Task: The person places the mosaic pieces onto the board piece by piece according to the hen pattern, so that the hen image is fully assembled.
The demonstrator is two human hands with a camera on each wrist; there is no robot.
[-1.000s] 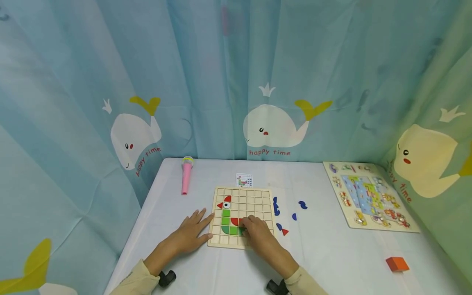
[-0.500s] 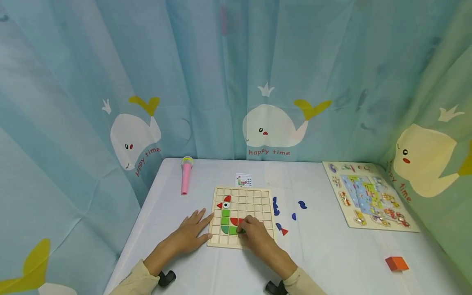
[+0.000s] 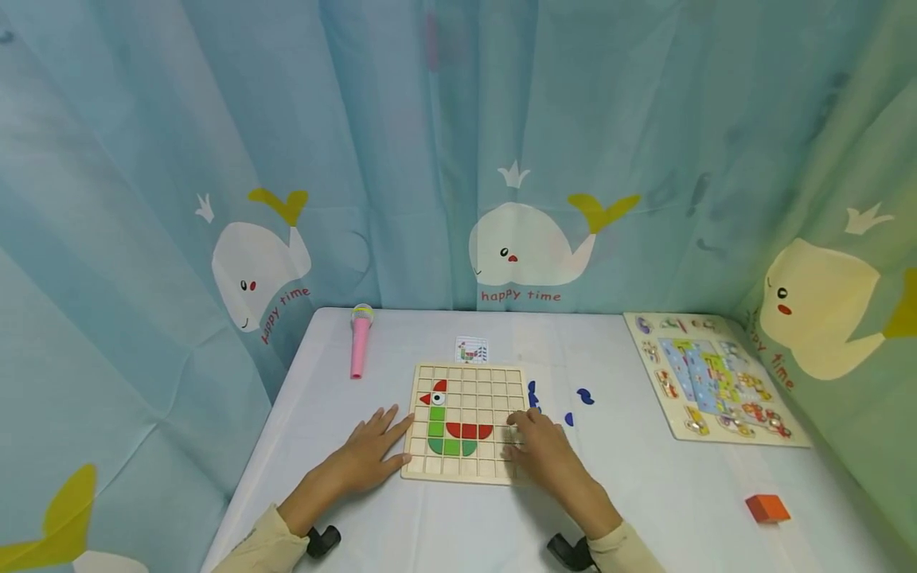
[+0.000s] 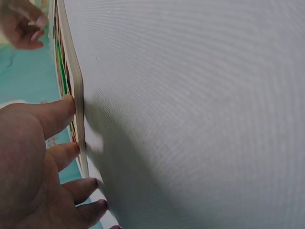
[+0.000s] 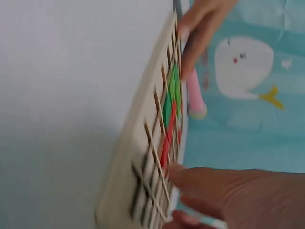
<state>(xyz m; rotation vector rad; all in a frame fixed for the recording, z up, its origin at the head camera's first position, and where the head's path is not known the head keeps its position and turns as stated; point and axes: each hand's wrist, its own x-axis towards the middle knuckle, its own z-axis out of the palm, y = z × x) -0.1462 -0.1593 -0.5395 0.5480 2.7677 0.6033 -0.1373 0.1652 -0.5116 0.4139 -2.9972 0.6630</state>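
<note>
Head view: left hand [image 3: 368, 458], fingers spread, touches the grid board [image 3: 466, 422]; right hand [image 3: 544, 454] rests relaxed on it; the left wrist view shows fingertips [image 4: 71, 102] at its edge.

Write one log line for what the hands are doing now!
left hand: flat, steadying grid board edge | right hand: resting on board's right side | blue pieces: loose on table

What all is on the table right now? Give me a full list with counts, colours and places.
grid board: 1, pale wood, table centre, holding red and green tiles
loose pieces: a few, dark blue, right of the board
pattern card: 1, white, behind the board
toy microphone: 1, pink, back left
picture puzzle: 1, multicoloured, right
block: 1, orange, front right
left hand: flat, fingertips at the board's left edge
right hand: on the board's right edge
</note>
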